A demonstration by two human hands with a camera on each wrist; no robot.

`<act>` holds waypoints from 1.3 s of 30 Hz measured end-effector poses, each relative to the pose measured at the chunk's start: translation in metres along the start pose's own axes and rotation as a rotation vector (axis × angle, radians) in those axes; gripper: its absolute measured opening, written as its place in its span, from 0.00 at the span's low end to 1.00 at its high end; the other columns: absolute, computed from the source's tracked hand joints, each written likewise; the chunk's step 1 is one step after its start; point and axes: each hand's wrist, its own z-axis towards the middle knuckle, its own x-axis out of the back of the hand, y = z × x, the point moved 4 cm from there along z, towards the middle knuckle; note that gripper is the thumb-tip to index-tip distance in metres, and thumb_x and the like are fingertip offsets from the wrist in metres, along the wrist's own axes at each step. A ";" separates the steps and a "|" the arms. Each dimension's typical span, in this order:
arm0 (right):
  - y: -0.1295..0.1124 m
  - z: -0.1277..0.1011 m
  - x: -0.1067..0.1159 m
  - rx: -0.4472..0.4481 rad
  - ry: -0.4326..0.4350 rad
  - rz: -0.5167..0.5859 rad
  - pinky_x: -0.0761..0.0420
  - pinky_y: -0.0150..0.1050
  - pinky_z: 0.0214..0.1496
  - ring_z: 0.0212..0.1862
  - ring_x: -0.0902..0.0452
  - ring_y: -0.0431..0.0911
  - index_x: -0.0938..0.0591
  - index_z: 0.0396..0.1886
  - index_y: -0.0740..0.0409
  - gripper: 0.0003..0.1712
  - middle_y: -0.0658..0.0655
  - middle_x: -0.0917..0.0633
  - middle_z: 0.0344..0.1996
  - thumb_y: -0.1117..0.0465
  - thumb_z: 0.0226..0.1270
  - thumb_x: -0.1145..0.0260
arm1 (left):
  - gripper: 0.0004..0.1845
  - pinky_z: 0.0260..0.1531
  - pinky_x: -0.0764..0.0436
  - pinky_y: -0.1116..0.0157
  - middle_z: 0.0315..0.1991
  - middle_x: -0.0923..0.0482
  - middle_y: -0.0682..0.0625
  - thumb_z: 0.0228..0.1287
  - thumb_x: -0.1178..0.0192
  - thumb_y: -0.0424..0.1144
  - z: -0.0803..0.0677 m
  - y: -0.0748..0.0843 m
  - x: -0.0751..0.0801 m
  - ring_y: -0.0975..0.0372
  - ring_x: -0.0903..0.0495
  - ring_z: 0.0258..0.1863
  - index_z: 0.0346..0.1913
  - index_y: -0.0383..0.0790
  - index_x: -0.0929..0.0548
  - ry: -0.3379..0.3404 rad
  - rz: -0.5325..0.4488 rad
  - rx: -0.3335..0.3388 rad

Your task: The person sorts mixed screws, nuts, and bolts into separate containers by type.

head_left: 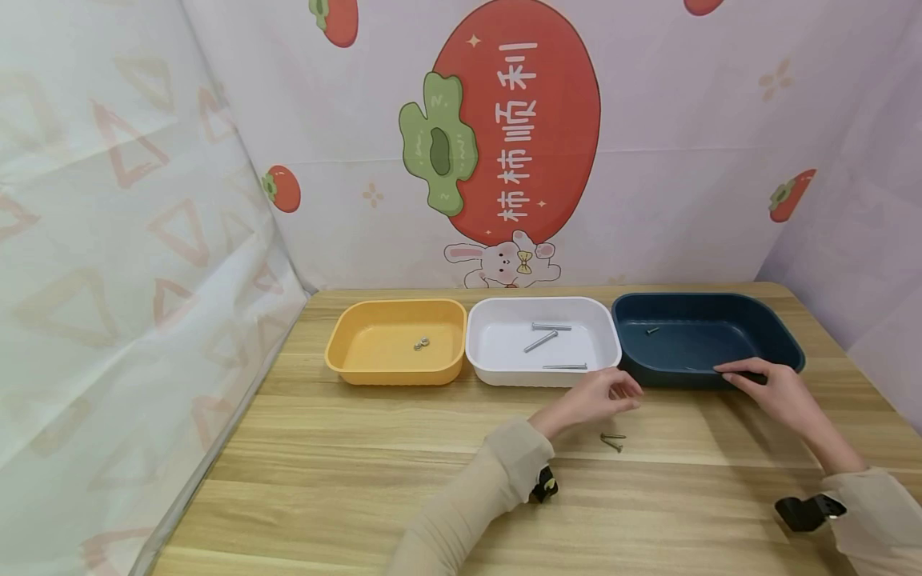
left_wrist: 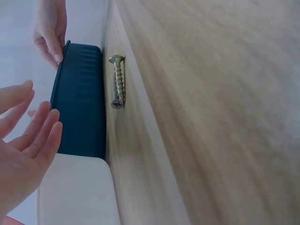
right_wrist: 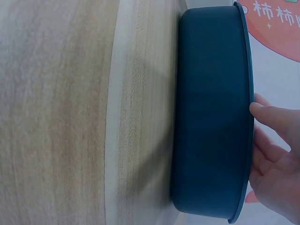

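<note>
Two screws (head_left: 613,439) lie side by side on the counter (head_left: 360,480), their long axes running roughly left to right, just in front of the left hand (head_left: 594,396), which hovers over them with fingers loose and holding nothing. The right hand (head_left: 774,388) is well off to their right, its straight fingers resting on the near rim of the dark blue tray (head_left: 763,316). Behind stand a white tray (head_left: 479,352) with long bolts and a yellow tray (head_left: 338,352); nothing blocks the screws.
</note>
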 end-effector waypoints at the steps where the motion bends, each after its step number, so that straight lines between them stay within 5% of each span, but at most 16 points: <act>1: 0.003 0.000 -0.001 -0.012 0.001 -0.004 0.35 0.23 0.25 0.37 0.40 0.15 0.17 0.36 0.55 0.07 0.37 0.22 0.33 0.64 0.58 0.38 | 0.09 0.33 0.32 0.85 0.34 0.23 0.56 0.59 0.43 0.37 -0.001 -0.001 0.000 0.77 0.29 0.30 0.41 0.39 0.21 -0.016 -0.016 0.001; 6: 0.009 0.000 -0.003 -0.035 0.002 -0.022 0.33 0.28 0.24 0.37 0.39 0.17 0.17 0.36 0.52 0.07 0.41 0.21 0.33 0.62 0.58 0.38 | 0.09 0.34 0.31 0.84 0.37 0.23 0.53 0.59 0.43 0.37 -0.006 -0.007 0.001 0.75 0.28 0.32 0.41 0.38 0.21 -0.079 -0.031 0.003; 15: -0.009 0.002 0.002 -0.003 -0.016 -0.017 0.36 0.20 0.27 0.38 0.41 0.14 0.19 0.37 0.64 0.08 0.24 0.31 0.35 0.68 0.57 0.39 | 0.09 0.32 0.32 0.84 0.35 0.22 0.55 0.57 0.42 0.37 -0.014 -0.015 0.003 0.75 0.27 0.31 0.41 0.40 0.21 -0.174 0.052 0.032; 25: -0.012 0.000 0.002 0.001 -0.015 -0.010 0.41 0.29 0.19 0.35 0.39 0.17 0.19 0.37 0.64 0.08 0.22 0.33 0.35 0.67 0.58 0.40 | 0.09 0.33 0.31 0.83 0.35 0.21 0.53 0.57 0.41 0.33 -0.019 -0.018 0.001 0.73 0.26 0.32 0.42 0.38 0.21 -0.282 0.091 0.036; 32: -0.009 -0.001 0.003 -0.012 -0.016 -0.026 0.36 0.18 0.30 0.38 0.42 0.13 0.18 0.37 0.64 0.08 0.25 0.31 0.35 0.67 0.57 0.39 | 0.10 0.33 0.31 0.83 0.34 0.21 0.52 0.56 0.41 0.31 -0.021 -0.020 -0.002 0.73 0.26 0.31 0.42 0.36 0.22 -0.345 0.044 0.050; 39: -0.008 0.000 0.003 -0.018 -0.018 -0.033 0.37 0.16 0.32 0.38 0.42 0.13 0.18 0.36 0.64 0.08 0.26 0.31 0.35 0.66 0.57 0.38 | 0.10 0.32 0.31 0.82 0.31 0.22 0.53 0.56 0.41 0.31 -0.021 -0.023 -0.006 0.73 0.27 0.30 0.42 0.37 0.22 -0.374 0.047 0.076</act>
